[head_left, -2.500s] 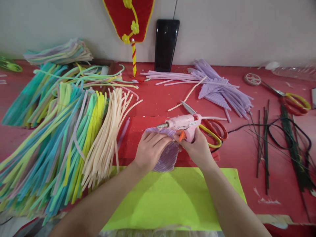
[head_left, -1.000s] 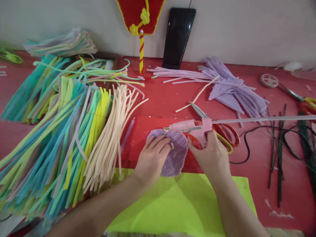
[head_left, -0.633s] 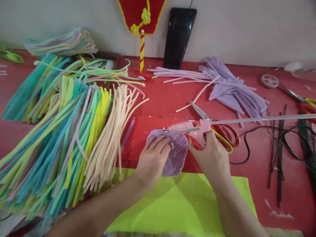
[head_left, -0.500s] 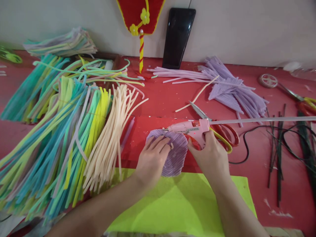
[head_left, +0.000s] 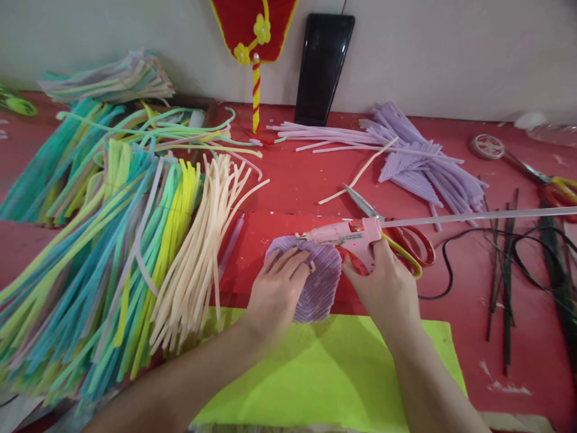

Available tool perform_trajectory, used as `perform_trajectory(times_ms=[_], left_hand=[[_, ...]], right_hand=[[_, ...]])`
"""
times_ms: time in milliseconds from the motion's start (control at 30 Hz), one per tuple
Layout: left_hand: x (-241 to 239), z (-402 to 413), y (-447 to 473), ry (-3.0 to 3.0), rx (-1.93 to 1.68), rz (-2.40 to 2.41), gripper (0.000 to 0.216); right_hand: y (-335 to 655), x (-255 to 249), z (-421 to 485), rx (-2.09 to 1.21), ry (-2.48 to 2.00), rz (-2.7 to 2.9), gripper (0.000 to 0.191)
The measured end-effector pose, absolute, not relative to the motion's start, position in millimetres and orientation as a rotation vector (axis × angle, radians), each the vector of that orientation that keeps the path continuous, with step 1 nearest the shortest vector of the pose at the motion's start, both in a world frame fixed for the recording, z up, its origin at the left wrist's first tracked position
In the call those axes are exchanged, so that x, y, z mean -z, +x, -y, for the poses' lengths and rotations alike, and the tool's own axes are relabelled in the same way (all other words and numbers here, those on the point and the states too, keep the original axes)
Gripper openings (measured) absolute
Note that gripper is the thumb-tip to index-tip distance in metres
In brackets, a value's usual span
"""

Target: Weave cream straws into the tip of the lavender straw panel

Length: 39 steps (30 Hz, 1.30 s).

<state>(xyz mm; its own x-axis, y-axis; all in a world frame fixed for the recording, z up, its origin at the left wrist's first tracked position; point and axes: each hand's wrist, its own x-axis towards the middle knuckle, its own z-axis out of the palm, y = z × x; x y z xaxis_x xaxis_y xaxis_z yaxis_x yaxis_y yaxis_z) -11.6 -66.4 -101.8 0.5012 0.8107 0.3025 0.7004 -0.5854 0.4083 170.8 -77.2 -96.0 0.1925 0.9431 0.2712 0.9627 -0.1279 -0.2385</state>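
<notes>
My right hand [head_left: 383, 279] grips a pink hot glue gun [head_left: 336, 233] by its handle, with a long clear glue stick [head_left: 478, 215] running out of its back to the right. The gun's metal nozzle sits over the far edge of a flat, ribbed purple piece [head_left: 319, 288] made of pipe cleaners laid side by side. On that piece rests my left hand [head_left: 277, 291], its fingers lying flat and close to the nozzle, with a ring on one finger. Part of the purple piece is hidden beneath the left hand.
Bundles of coloured pipe cleaners [head_left: 108, 240] fill the left. Purple pipe cleaners [head_left: 424, 150] lie behind, right. Scissors [head_left: 415, 243] sit just beyond the gun, with a black cord [head_left: 444, 264] beside them. A phone [head_left: 322, 66] leans on the wall. Yellow-green felt [head_left: 333, 373] lies nearest me.
The whole view has shifted very slightly. Both hands, the glue gun and the purple piece keep nearly the same places relative to each other.
</notes>
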Motion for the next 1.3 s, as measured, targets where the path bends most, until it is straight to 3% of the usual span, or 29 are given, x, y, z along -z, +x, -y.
perform_trajectory(times_ms=[1300], left_hand=[[101.9,66.5,-11.5,2.520,-0.707,-1.290,0.013]], right_hand=[[170.0,83.6,83.1,-0.024,-2.227,1.747,0.021]])
